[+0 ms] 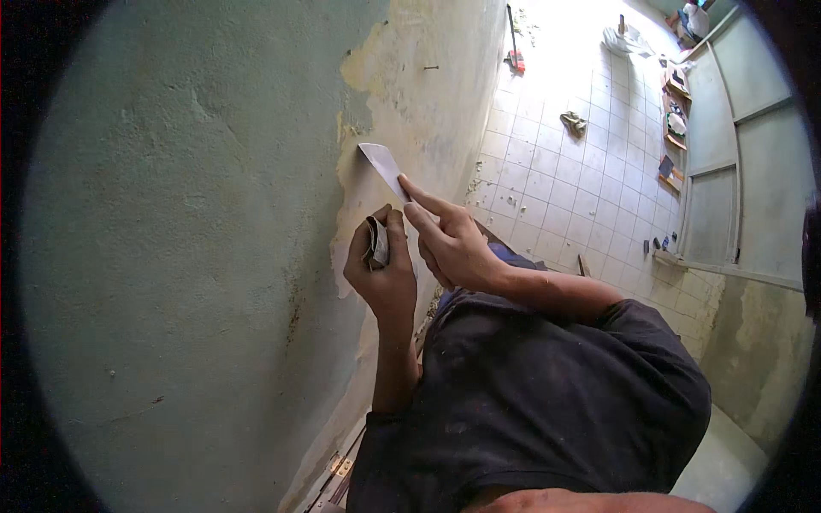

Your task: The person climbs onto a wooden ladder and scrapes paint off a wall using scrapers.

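Observation:
My right hand (457,247) grips a flat scraper (383,165), with its handle hidden inside my fingers. The pale blade points up and left, its broad end at the wall near a border of peeled paint; whether it touches I cannot tell. Below it, my left hand (385,269) is closed around a folded, worn sheet (380,243), grey on one face and dark inside. Its exact material is unclear. Green paint covers the wall (211,211) on the left, while a bare cream and beige patch (423,122) runs beside my hands.
A nail (431,67) juts from the bare patch. Flakes lie on the tiled floor (564,173) with a crumpled cloth (573,124). A red-headed broom (516,61) leans by the wall. Wooden trays (676,109) line the right; another person (694,22) is far back. A metal hinge (341,465) shows below.

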A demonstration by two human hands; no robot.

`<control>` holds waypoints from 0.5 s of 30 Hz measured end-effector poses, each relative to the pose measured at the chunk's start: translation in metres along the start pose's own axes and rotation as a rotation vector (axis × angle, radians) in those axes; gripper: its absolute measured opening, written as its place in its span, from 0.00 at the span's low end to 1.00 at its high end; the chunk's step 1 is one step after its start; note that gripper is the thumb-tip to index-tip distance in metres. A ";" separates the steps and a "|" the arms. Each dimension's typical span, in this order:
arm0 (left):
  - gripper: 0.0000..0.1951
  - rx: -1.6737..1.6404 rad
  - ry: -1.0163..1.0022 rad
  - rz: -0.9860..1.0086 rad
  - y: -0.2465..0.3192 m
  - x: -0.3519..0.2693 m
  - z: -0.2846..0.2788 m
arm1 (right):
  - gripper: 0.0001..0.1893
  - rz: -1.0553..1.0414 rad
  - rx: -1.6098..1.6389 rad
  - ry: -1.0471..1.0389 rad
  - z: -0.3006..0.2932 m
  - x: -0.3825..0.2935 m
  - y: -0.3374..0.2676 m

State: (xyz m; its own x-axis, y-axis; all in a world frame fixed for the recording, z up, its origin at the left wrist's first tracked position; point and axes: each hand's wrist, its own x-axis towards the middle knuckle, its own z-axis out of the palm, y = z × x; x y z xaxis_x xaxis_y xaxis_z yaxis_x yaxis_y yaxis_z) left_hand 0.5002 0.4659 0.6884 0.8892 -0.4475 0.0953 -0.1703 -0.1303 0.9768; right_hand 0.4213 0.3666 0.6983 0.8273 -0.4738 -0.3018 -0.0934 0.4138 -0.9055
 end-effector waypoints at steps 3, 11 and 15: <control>0.10 0.029 0.019 0.013 -0.002 0.001 -0.001 | 0.30 -0.055 0.005 0.029 -0.003 0.015 -0.012; 0.09 0.012 0.042 0.002 0.001 -0.006 -0.011 | 0.30 0.007 -0.025 0.014 0.012 -0.004 -0.014; 0.09 0.042 0.024 -0.045 -0.005 -0.005 -0.012 | 0.30 -0.067 -0.131 0.063 0.011 0.001 -0.017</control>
State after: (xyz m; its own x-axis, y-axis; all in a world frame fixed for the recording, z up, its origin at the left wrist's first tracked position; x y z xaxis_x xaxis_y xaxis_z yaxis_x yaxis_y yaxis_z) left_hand 0.5016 0.4793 0.6855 0.9064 -0.4187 0.0565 -0.1468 -0.1867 0.9714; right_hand 0.4297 0.3678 0.7173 0.7978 -0.5468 -0.2539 -0.1140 0.2768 -0.9541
